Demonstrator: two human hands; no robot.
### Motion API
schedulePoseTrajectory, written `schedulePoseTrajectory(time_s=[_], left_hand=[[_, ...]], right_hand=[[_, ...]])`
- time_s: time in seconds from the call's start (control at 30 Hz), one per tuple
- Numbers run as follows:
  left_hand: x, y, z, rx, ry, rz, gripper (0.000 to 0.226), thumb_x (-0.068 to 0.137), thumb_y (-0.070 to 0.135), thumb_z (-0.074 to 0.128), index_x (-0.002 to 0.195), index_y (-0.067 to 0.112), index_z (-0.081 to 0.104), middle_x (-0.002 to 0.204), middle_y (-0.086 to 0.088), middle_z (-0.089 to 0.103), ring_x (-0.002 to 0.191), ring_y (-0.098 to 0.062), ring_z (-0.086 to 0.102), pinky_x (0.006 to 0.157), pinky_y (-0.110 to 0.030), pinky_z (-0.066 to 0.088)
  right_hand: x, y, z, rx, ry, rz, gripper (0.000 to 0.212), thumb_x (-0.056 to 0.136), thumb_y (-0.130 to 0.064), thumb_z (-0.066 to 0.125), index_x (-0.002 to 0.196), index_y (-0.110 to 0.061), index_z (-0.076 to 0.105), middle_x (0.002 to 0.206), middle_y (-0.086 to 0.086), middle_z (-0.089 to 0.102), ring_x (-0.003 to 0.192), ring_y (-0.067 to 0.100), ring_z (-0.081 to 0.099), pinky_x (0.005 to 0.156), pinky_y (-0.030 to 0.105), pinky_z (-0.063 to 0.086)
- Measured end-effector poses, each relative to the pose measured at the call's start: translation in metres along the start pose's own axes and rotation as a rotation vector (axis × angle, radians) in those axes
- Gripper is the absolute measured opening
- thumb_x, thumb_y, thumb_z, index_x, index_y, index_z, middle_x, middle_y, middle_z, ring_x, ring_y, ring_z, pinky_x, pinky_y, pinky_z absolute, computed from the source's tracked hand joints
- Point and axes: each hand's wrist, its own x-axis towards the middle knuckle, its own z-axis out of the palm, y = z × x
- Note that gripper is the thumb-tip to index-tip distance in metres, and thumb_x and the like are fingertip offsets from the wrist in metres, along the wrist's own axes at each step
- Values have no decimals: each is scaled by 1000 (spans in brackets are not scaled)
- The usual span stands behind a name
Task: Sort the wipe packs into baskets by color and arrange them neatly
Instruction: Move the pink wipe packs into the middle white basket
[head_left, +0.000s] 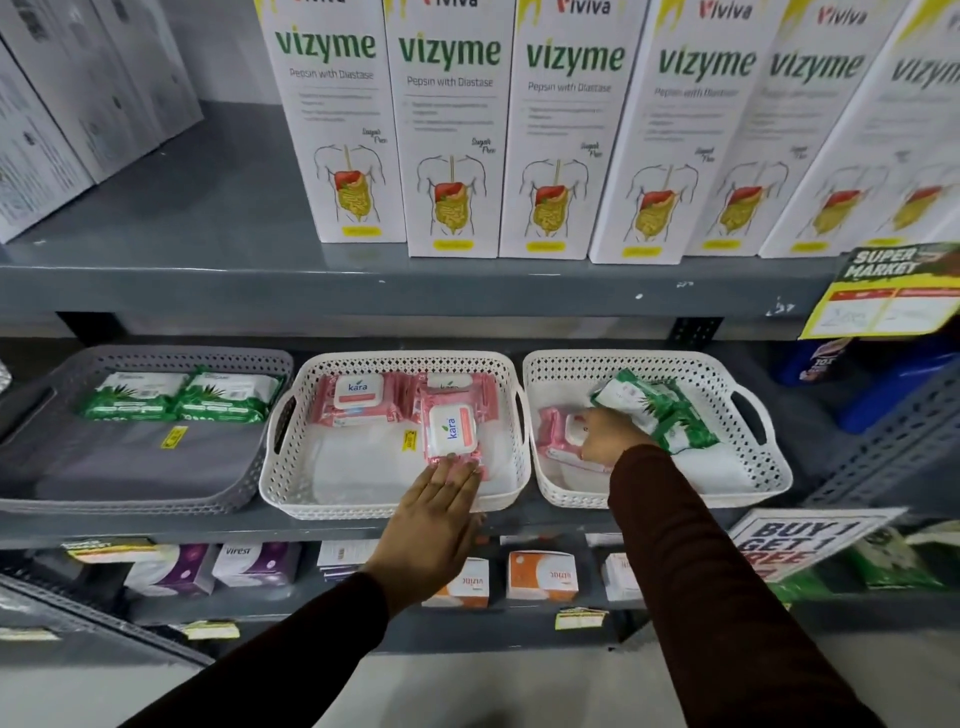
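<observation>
Sorting is midway: left hand (439, 512), fingers flat together, squares a pink pack (451, 429), while right hand (608, 434), fingers closed on another pink pack (558, 431), must next carry it to the middle basket (291, 486).

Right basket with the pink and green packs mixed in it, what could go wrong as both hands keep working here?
1. The right hand lies on a pink pack that touches the tilted green packs; pulling it out might drag or topple them.
2. The left hand presses an upright-turned pink pack in the middle basket; it may end up crooked against the row behind.
3. The right basket could slide forward.
</observation>
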Motion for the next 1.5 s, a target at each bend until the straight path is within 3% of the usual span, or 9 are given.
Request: schedulePoseTrajectory(time_s=[0.3,0.4,0.5,0.7,0.83,0.97,1.17,1.33,1.5], left_hand=[[-35,-42,-6,-61,45,-45,54,101,41,26,147,14,33,155,-4,32,148,-22,15,116,-44,21],[-52,-68,-11,-68,67,-76,54,100,38,35,148,14,33,156,-1,31,148,-20,14,118,-41,18],[-65,-89,-17,-81,83,-114,55,100,40,31,149,16,31,156,2,29,148,-19,15,119,-38,14],[-82,-120,-29,-64,74,-157,55,100,42,27,147,14,37,152,-1,38,143,-21,27,119,-36,14],[-87,-128,-30,-43,71,-176,54,100,43,30,145,14,40,149,-3,44,141,-22,32,117,-39,17],[-79,-115,-27,-22,63,-185,55,98,44,33,140,12,47,143,-6,51,137,-28,39,113,-45,23],[-44,-68,-15,-43,18,-140,59,100,48,23,137,11,50,141,-8,54,135,-31,43,112,-44,20],[-14,-22,-2,-60,4,-98,64,100,51,15,141,11,44,147,-7,47,140,-27,34,114,-45,12],[-3,-3,5,-59,16,-95,60,100,50,20,148,15,33,153,-4,37,145,-23,25,119,-44,13]], right_hand=[[-29,8,-1,491,338,134,46,59,-46,87,89,-19,66,87,2,72,75,22,70,73,44,61],[-40,-37,1,739,546,64,60,54,-58,86,95,-24,57,76,0,72,63,19,72,62,43,62],[-52,-103,11,947,481,-134,68,62,-41,91,111,-31,45,85,3,72,67,18,74,55,41,62],[-42,-215,65,654,380,-310,48,78,-43,79,104,-24,43,99,2,55,74,15,57,59,31,49],[-22,-235,97,343,315,-367,30,97,-7,51,125,-19,51,112,15,56,79,27,65,59,26,44],[-23,-218,87,420,309,-377,26,99,-11,49,121,-22,56,111,10,58,88,26,68,67,32,58],[-14,-99,29,409,863,-165,22,86,-6,64,107,-9,68,106,16,69,97,35,65,77,39,53],[9,15,-1,119,391,386,68,83,-40,70,143,-22,42,143,20,50,132,39,46,102,53,35],[11,34,23,131,349,328,84,63,-39,80,136,-23,43,113,12,71,105,35,66,90,44,45]])
